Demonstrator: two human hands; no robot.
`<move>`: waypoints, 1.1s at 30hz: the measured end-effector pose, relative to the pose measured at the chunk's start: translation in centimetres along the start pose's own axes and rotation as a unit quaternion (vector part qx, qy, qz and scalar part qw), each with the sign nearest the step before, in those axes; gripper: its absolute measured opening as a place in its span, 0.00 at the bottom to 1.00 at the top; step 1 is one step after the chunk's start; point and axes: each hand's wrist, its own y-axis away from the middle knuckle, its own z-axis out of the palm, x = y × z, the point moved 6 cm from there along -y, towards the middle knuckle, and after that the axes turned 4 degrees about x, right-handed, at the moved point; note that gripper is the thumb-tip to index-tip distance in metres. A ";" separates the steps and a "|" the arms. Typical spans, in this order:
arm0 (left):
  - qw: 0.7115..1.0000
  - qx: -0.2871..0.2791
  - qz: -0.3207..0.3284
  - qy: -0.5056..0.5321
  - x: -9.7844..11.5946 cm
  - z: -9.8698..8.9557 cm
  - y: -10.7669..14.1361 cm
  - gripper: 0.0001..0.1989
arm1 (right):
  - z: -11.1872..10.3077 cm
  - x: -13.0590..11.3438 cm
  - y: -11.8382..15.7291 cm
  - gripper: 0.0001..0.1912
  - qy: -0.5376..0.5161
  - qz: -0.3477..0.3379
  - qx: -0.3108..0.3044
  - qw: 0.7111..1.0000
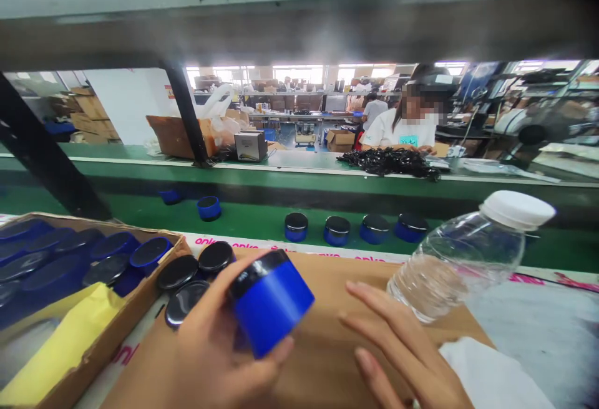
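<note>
My left hand (224, 340) is closed around a blue cylinder with a glossy black top (276, 303), which looks like a jar or small speaker. The cylinder is tilted above a brown cardboard sheet (322, 359). To its right is my right hand (397, 346), fingers spread and apart from the cylinder. A crumpled white cloth (496, 375) lies beside my right hand; whether they touch is unclear. Just beyond that hand stands a clear plastic bottle with a white cap (463, 259). Several similar black-topped cylinders (187, 300) sit left of my left hand.
An open carton (88, 365) at left holds several blue cylinders and a yellow sheet (70, 340). More cylinders line the green belt (253, 222). Across it, a person (397, 125) sits behind a pile of black parts (390, 163). A shelf beam (299, 28) crosses overhead.
</note>
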 end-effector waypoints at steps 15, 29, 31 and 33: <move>0.989 0.083 0.000 0.120 -0.9 -3.8 -4.6 0.23 | 16.6 11.8 -8.9 0.50 0.206 0.291 -0.284 0.890; 0.988 0.062 -0.074 0.123 -1.6 -4.3 -5.6 0.27 | 18.2 4.3 -12.4 0.36 0.011 0.143 -0.323 0.935; 0.988 0.048 -0.078 0.125 -1.6 -4.2 -5.5 0.28 | 17.3 2.2 -12.2 0.36 -0.016 0.159 -0.345 0.925; 0.988 0.032 -0.080 0.131 -1.5 -3.8 -5.4 0.29 | 16.6 0.8 -11.8 0.32 -0.062 0.186 -0.367 0.909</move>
